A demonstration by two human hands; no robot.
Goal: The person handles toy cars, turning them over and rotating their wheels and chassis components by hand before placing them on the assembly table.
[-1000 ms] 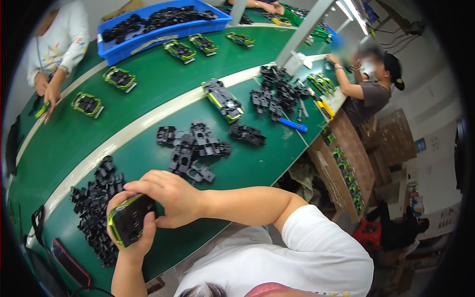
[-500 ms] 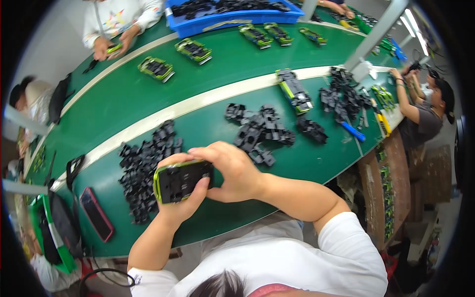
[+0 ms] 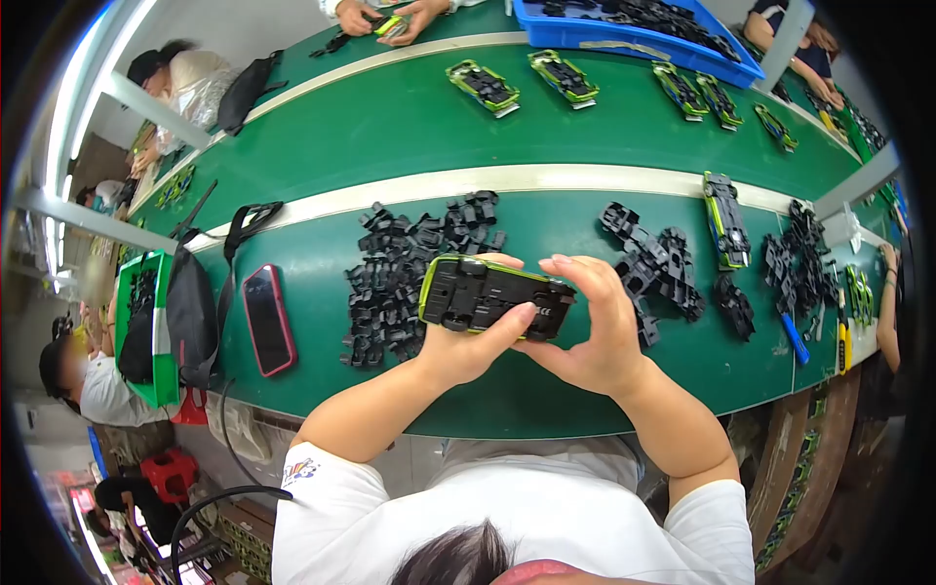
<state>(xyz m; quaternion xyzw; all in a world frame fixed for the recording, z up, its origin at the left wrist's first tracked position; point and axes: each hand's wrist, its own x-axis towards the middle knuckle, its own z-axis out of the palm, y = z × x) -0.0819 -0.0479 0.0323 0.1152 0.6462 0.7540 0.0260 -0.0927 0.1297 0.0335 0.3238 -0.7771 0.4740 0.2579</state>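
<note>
A green toy car, black underside facing up, is held above the green table. My left hand is wrapped round its left and near side, the thumb pressed on the underside. At the car's right end, my right hand has its thumb and fingers round the edge. Behind and left of the car lies a heap of small black parts. More black parts lie to the right, near an upturned green and black car.
A red-edged phone and a black bag lie at the left. Several green cars sit on the strip beyond the white divider. A blue bin stands at the back; a blue-handled tool lies right. Co-workers sit around.
The view has swung left, so the table's contents sit further right. Both hands still hold the car, and more of its underside shows. My right fingers have spread somewhat from it.
</note>
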